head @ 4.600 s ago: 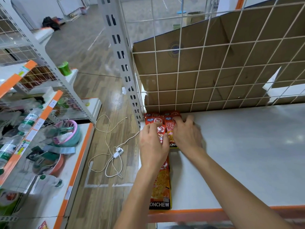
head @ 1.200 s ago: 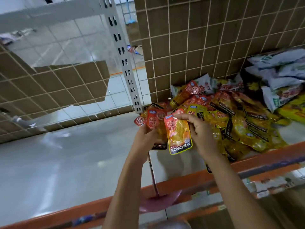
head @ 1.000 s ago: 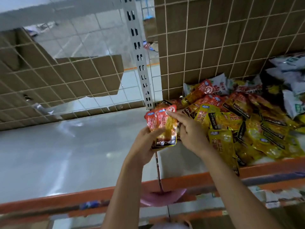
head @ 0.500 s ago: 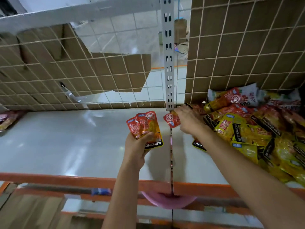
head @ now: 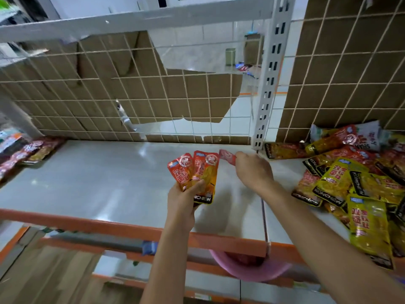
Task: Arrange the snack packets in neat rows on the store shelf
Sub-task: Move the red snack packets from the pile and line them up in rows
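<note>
The left hand (head: 182,199), low in the centre of the frame, is closed round the bottom ends of a small fan of packets (head: 198,172). Its thumb lies across the front and the orange-red tops spread upward. Just right of it the right hand (head: 252,172) pinches a single red packet (head: 228,157), which pokes out to the left of the fingers (how much of it the hand covers I cannot tell).

These look like thin, glossy foil pouches: light, floppy, and likely to slide over one another. A fan held only at one end could slip apart. I judge the flat sealed edge at top or bottom the safest place to pinch. A thumb across the face would keep several packets together. Squeezing hard seems needless and might crush the contents.

Both hands hover over bare white shelf (head: 98,178). At the right edge of the frame lies a loose, jumbled pile (head: 350,185) of yellow and red packets. At the far left edge a blurred laid-out row (head: 28,150) lies flat on the same shelf. Behind stands a wire grid (head: 153,102) backed by cardboard, and a pink basin (head: 252,269) sits below the orange front lip.
</note>
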